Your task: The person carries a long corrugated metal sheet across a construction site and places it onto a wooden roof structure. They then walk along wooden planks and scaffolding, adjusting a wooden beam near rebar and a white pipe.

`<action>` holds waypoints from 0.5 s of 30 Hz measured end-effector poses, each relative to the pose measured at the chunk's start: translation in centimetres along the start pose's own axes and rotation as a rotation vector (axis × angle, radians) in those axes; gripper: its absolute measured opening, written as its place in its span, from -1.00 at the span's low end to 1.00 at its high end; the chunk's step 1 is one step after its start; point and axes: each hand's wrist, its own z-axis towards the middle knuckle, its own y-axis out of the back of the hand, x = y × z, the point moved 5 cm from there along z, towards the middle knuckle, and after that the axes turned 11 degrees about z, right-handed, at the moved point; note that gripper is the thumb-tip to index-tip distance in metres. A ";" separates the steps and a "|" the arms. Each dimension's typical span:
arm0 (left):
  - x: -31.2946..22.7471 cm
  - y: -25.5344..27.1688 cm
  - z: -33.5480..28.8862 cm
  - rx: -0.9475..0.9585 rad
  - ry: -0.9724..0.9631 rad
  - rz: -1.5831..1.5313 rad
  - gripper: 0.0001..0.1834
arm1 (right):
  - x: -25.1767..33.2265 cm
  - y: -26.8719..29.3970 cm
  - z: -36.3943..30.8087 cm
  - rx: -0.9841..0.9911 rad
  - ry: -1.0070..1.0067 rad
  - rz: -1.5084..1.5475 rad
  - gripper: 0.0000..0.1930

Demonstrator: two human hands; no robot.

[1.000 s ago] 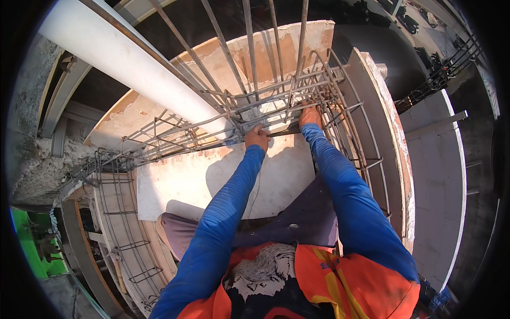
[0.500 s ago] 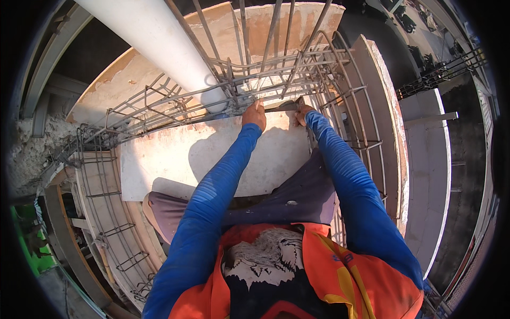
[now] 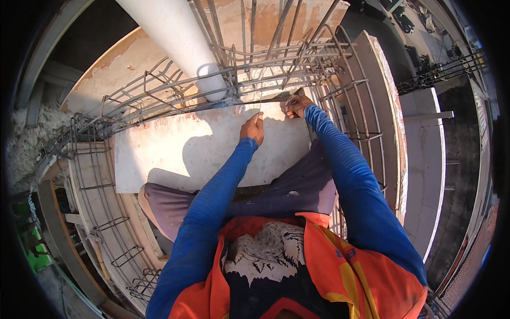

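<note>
My left hand [image 3: 253,129] is closed in a pinch over the pale board [image 3: 159,143]. From its fingertips a thin light line, looking like tie wire [image 3: 261,100], runs up toward the rebar cage [image 3: 276,74]. My right hand [image 3: 297,106] is curled just right of it, above the board's far edge; whatever its fingers hold is too small and shadowed to name. A dark strip [image 3: 279,99] lies along the edge beside that hand. Neither hand touches the cage bars.
A white pipe [image 3: 186,48] slants down behind the cage, with upright steel bars [image 3: 279,29] to its right. Formwork panels [image 3: 380,122] stand at the right. Another rebar cage [image 3: 101,191] runs along the left side. My bent legs [image 3: 287,191] are close before the board.
My left hand has pulled back toward me from the cage, the thin line now showing above it. My right hand has lifted and turned, moving slightly left.
</note>
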 end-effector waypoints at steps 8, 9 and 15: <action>0.3 -3.6 5.7 -0.002 0.181 -0.185 -0.70 | -0.5 -0.6 2.1 -0.108 0.082 0.439 -0.93; 1.0 -4.8 5.2 0.052 0.220 -0.221 -0.72 | -0.9 -0.5 2.2 -0.108 0.106 0.424 -0.93; 6.0 -8.7 4.9 0.047 0.246 -0.381 -0.80 | -1.0 -2.6 3.0 -0.172 0.180 0.077 -0.93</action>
